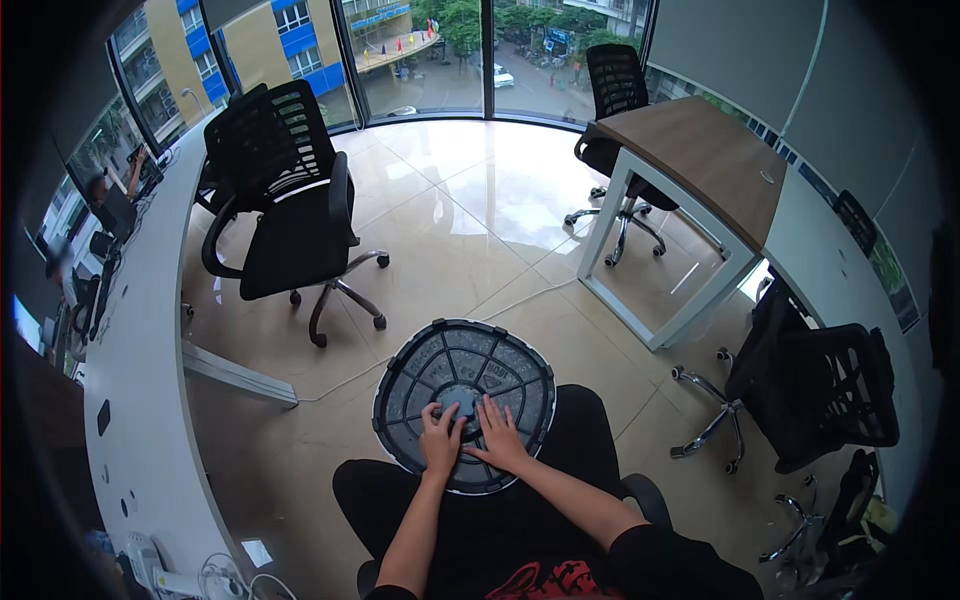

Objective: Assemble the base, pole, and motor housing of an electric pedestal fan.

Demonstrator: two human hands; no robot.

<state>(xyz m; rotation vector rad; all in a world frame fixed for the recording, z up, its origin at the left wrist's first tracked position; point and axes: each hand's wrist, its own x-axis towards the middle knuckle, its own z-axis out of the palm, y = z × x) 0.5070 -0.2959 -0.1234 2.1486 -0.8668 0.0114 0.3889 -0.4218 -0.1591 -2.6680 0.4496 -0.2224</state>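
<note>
- round dark plastic grille (463,400), looks like a fan guard with ribs running out from a hub, lies on the person's lap, roughly flat, its face turned up toward the camera.
- it rests across the thighs, near rim tucked toward the body at 6 o'clock, far rim hanging out over the tiled floor (470,215) at 12 o'clock; judged: the lap serves as a bench so both hands stay free.
- left hand (442,438) lies on the grille just at 7 o'clock of the hub, fingers curled down onto the ribs, thumb toward the centre; a true pinch cannot be told.
- right hand (498,437) sits just beside it at 5 o'clock of the hub, fingers spread and laid flat, pressing on the ribs.
- both hands meet near the small bluish centre cap (460,400); likely steadying the disc there.
- being round, the grille has no clear long axis; it looks slightly oval only from the tilt and lens.
- black mesh office chair (285,215) stands at 10 o'clock, well apart.
- wooden-topped desk (700,155) at 2 o'clock, white counter (140,330) along 9 o'clock.
</note>
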